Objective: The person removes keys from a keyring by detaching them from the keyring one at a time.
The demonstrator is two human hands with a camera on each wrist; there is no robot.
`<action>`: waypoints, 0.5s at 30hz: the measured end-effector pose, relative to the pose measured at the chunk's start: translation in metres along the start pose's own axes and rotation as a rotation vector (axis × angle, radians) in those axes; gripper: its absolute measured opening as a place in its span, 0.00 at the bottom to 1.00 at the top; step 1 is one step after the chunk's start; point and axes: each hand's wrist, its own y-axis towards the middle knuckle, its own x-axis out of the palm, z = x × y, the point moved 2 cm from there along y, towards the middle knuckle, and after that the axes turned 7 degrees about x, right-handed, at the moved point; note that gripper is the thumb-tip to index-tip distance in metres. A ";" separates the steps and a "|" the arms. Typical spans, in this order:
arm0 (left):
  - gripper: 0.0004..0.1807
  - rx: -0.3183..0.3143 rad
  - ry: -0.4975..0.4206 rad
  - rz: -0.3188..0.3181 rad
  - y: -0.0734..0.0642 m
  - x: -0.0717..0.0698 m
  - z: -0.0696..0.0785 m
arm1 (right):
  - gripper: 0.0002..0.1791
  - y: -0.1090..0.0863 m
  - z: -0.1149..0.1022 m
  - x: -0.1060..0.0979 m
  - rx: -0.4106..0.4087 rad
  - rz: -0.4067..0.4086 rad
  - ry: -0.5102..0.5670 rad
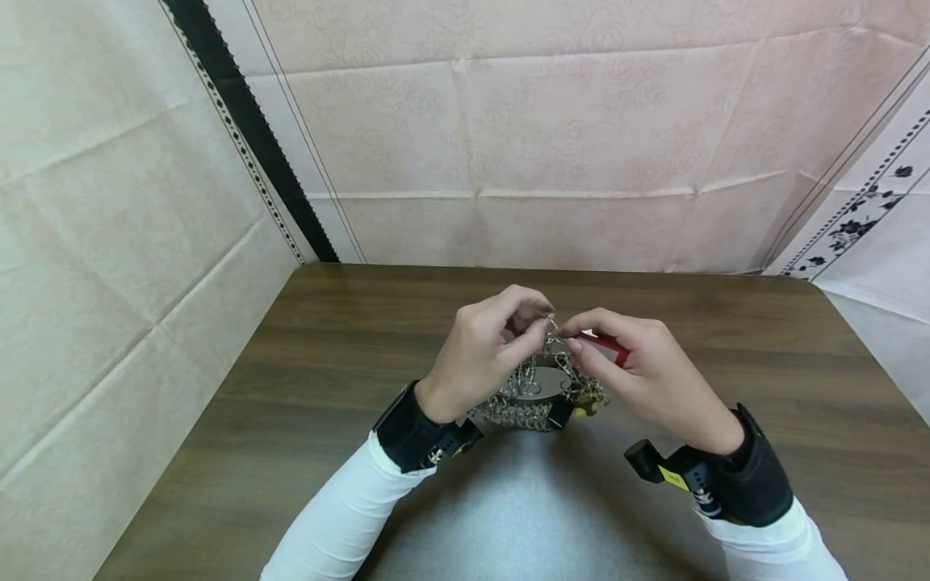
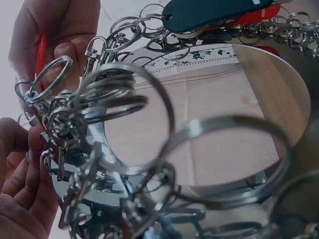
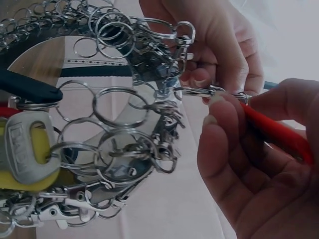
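Observation:
My right hand [image 1: 643, 367] pinches a red key tag [image 1: 601, 345] with a pale label, which shows as a red strip in the right wrist view. From its end, a metal clasp [image 3: 199, 91] stretches toward a cluster of rings. Opposite it, my left hand [image 1: 490, 347] pinches a small metal ring [image 1: 552, 321] between thumb and fingers; its fingertips partly hide the join. Below both hands stands a round mirror [image 2: 199, 119], its edge hung with many key rings [image 3: 121, 107] and clasps.
A dark tag [image 2: 214, 14] and a yellow-and-grey key head [image 3: 31, 147] hang among the rings. The wooden table [image 1: 349, 363] ends at a back edge against a pale cloth [image 1: 567, 145]. Another pale cloth [image 1: 109, 242] stands at the left.

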 end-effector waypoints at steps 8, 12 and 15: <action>0.06 -0.004 0.012 0.013 0.000 0.000 0.001 | 0.11 0.002 0.001 0.005 -0.025 0.091 -0.074; 0.05 0.022 0.023 0.020 0.000 0.000 0.001 | 0.07 0.003 0.000 0.004 -0.035 0.109 -0.069; 0.05 0.038 0.025 0.026 0.000 0.000 0.001 | 0.07 0.003 -0.001 0.003 -0.049 0.103 -0.049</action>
